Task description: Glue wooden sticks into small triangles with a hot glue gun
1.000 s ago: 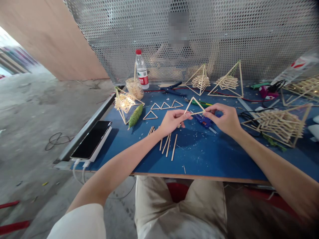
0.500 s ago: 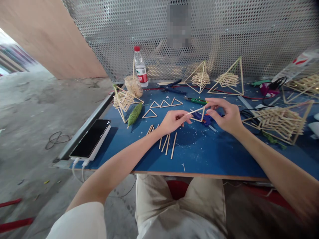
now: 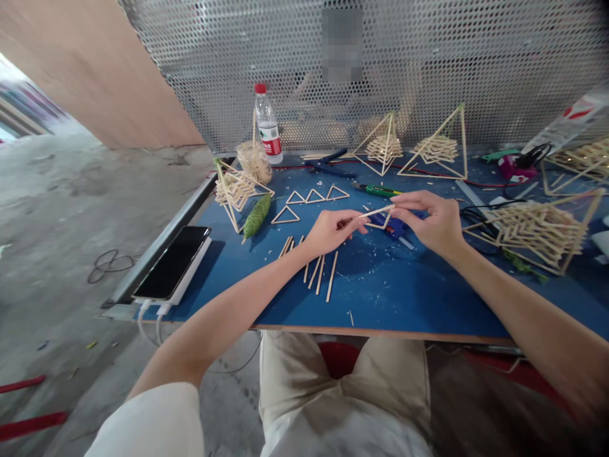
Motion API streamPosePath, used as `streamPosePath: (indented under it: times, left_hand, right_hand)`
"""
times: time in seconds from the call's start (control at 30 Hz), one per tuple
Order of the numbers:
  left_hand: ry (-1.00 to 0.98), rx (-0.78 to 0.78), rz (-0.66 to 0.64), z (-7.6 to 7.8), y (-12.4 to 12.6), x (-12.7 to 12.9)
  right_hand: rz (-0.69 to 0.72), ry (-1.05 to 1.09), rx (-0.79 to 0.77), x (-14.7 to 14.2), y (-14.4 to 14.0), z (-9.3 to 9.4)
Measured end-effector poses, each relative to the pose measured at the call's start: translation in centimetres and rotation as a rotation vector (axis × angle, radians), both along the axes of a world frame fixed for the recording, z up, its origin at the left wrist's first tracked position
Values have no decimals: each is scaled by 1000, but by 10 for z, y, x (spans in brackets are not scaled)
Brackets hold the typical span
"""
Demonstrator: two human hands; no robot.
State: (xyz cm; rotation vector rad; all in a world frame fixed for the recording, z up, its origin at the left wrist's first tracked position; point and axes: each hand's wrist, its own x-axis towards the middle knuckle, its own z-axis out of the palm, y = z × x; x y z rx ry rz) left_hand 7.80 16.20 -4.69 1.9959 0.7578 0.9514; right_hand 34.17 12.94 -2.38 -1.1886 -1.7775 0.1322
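Note:
Between my two hands a small triangle of thin wooden sticks (image 3: pixel 379 211) is held above the blue tabletop. My left hand (image 3: pixel 335 230) pinches its left corner between thumb and fingers. At its right corner, the fingertips and thumb of my right hand (image 3: pixel 425 217) are closed on it. Just behind and below lies a blue tool, perhaps a glue gun (image 3: pixel 394 228), partly covered by the triangle and my right hand. Several finished stick triangles (image 3: pixel 314 197) lie flat beyond my left hand. Loose wooden sticks (image 3: pixel 320 276) are spread beside my left forearm.
A phone (image 3: pixel 174 261) on a white power bank lies at the left edge. Green cord (image 3: pixel 257 217), a jar of sticks (image 3: pixel 254 164), a bottle (image 3: pixel 269 130), blue pliers (image 3: pixel 330 166) and a green-handled cutter (image 3: pixel 378 190) sit farther back. Stick pyramids (image 3: pixel 537 231) stand around; perforated metal (image 3: pixel 266 38) rises behind.
My right hand's fingers have closed in on the triangle's right corner, and the triangle has tilted slightly flatter. My left hand keeps its pinch nearly in place.

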Motion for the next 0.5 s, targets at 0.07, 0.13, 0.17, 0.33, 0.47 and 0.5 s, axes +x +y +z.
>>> streamPosePath:
  times: [0.07,0.13,0.17,0.33,0.47,0.5]
  left_hand:
    - [12,24,1,1,1,-1]
    - [48,72,-1,2,2,-3]
    - [78,107,2,3,4,-4]
    - [167,229,20,2,11,-7]
    - [144,223,2,-1,13,-7]
    - [140,220,1,-1,13,-6]
  right_hand:
    - [20,-4,8,1,1,0]
    - [79,-11,10,3,3,0]
    - [116,-15,7,4,4,0]
    - [222,-29,-63,9,4,4]
    - [212,-10,-103,7,3,4]
    - [216,1,-95,7,4,4]
